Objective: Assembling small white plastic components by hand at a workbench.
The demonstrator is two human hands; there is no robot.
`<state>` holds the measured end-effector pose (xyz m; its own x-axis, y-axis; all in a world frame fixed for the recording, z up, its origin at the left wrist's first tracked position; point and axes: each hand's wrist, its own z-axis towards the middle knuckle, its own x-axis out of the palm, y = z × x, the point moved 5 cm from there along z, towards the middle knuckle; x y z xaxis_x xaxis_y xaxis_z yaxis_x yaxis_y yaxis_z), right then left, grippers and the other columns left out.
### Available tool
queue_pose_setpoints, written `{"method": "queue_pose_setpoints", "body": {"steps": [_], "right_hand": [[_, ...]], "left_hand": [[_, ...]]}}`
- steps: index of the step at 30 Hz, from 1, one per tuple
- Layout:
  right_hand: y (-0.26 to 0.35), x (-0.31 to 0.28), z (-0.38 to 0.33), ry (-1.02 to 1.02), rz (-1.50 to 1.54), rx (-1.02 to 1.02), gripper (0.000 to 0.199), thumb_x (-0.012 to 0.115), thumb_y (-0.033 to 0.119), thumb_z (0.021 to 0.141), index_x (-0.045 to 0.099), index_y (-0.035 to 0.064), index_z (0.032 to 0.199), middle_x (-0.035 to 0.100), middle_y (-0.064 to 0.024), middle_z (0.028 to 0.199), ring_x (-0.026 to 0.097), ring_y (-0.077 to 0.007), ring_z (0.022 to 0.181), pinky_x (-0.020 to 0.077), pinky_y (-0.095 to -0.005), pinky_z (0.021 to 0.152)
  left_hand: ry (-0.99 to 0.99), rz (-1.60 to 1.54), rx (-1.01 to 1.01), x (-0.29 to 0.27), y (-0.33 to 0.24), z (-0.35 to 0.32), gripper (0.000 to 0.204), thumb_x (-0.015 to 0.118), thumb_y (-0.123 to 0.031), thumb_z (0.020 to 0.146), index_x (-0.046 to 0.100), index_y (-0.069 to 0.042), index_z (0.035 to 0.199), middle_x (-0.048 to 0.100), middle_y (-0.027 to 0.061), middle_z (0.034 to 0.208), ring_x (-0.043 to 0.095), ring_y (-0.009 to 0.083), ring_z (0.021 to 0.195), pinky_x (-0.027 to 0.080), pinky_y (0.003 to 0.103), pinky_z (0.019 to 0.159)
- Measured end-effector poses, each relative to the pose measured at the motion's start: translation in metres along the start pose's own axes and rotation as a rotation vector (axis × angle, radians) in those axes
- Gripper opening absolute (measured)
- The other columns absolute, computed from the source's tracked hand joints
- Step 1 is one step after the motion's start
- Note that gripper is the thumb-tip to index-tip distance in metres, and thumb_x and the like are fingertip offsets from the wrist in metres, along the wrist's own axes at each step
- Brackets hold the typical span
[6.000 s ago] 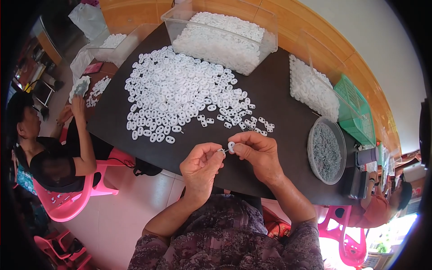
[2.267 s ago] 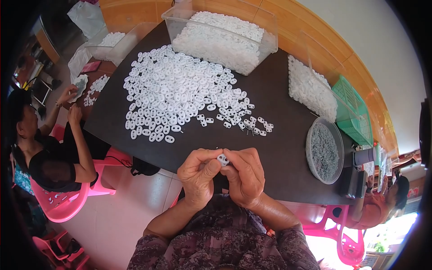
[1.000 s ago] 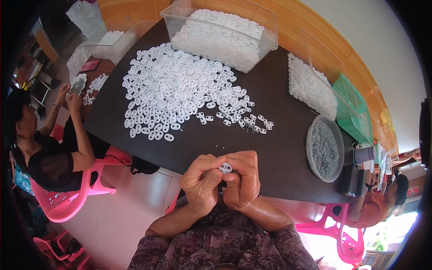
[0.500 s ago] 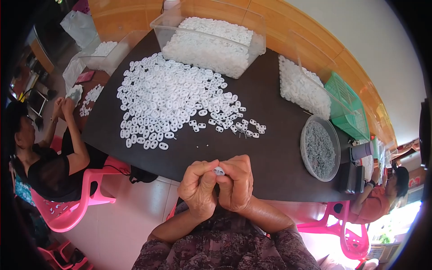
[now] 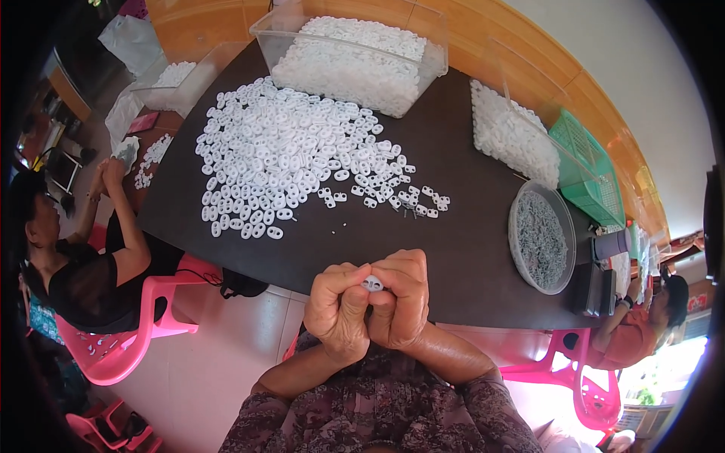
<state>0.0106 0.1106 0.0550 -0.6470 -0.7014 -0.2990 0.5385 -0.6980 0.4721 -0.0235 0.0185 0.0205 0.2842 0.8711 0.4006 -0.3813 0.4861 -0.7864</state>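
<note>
Between the fingertips of both hands is a small white oval plastic piece with two holes. My left hand pinches it from the left with thumb and forefinger. From the right, my right hand grips the same piece, its fingers curled. Both hands are held close together at the table's near edge. Beyond them on the dark table spreads a big heap of like white two-holed pieces. A looser cluster of smaller white pieces lies at its right, with a few grey pins among them.
A clear bin of white pieces stands at the back, another clear bin farther right. Beside it are a green basket and a round tub of grey pins. People sit at left and right on pink chairs.
The view has shifted slightly, so the table's things sit a little higher. Both hands keep their hold on the white piece, whose two-holed face shows more plainly now.
</note>
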Motion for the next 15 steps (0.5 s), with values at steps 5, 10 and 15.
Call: {"method": "queue_pose_setpoints", "body": {"steps": [5,10,15], "right_hand": [[-0.0039,0.0016,-0.0017,0.04,-0.022,-0.012,0.024,0.054,0.02,0.096,0.051,-0.0011,0.106,0.057,-0.012,0.087,0.05,-0.0212,0.07,0.0421,-0.0325,0.057],[-0.0076,-0.0008,-0.004,0.037,0.002,0.006,0.021,0.06,0.011,0.09,0.053,-0.002,0.104,0.057,-0.0109,0.086,0.052,-0.0249,0.068,0.0449,-0.0353,0.059],[-0.0087,-0.0041,-0.0042,0.025,-0.029,0.016,0.018,0.06,0.009,0.09,0.052,-0.0015,0.102,0.057,-0.0111,0.085,0.052,-0.0249,0.067,0.0448,-0.0351,0.058]], "left_hand": [[-0.006,0.073,0.015,-0.0011,0.0019,0.0005,0.022,0.057,-0.017,0.096,0.059,0.004,0.104,0.056,0.0044,0.08,0.05,0.0101,0.07,0.041,0.023,0.062],[-0.005,0.063,-0.005,0.0002,0.0054,0.0005,0.022,0.058,-0.017,0.095,0.059,0.003,0.103,0.056,0.0043,0.079,0.049,0.0101,0.068,0.04,0.023,0.061],[0.009,0.114,0.01,0.003,0.0068,0.0021,0.017,0.057,-0.013,0.095,0.06,0.003,0.1,0.057,0.0048,0.079,0.049,0.011,0.068,0.041,0.023,0.06]]}}
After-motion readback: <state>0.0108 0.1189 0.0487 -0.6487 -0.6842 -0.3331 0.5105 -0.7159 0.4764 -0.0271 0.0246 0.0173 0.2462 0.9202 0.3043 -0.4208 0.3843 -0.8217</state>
